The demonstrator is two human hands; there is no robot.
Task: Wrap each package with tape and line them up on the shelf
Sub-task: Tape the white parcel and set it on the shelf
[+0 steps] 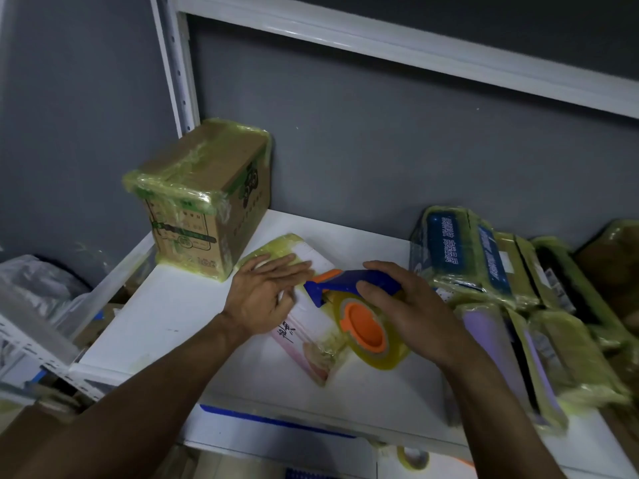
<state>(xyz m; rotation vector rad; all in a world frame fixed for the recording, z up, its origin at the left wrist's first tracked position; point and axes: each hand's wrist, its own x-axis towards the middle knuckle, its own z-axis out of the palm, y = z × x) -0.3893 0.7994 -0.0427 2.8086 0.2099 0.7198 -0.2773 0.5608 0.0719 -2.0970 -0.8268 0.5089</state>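
Taping the flat package (306,324) on the shelf (173,323)
The package lies diagonally, its long axis running far-left to near-right. The left grip (262,299), fingers straight, presses its far end. The right grip (411,312), curled round the tape dispenser (349,288), sits over its middle, so the tape would likely run toward the near end.
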